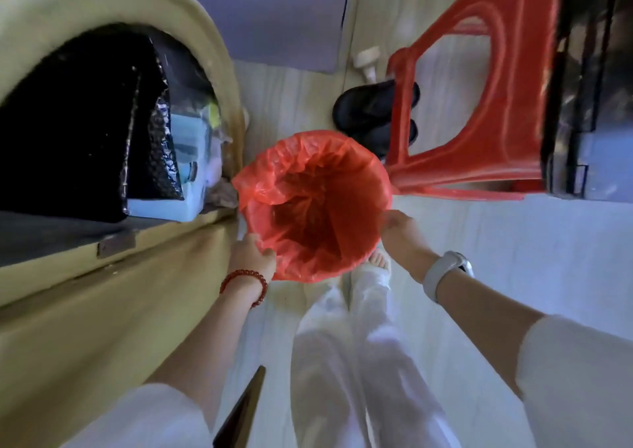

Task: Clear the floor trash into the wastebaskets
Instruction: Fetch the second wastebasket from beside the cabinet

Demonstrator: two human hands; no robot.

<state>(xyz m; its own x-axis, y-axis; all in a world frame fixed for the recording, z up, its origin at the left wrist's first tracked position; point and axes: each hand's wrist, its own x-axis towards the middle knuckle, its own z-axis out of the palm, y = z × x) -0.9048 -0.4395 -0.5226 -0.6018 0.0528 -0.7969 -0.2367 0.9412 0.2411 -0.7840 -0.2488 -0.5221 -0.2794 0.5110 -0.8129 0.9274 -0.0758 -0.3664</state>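
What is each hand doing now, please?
Left hand: grips the rim of the red bag-lined wastebasket.
Right hand: at the rim's other side; grip cannot be told.

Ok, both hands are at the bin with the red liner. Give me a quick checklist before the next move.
1. Left hand grips the red liner at the near-left rim: ok.
2. Right hand at the right rim, firm hold: cannot tell.
3. Liner mouth open: ok.
4. Liner empty inside: ok, no trash visible.
5. Floor trash within reach: cannot tell, none in view.
6. Room around the bin: not ok, red stool and black slippers sit close behind it.
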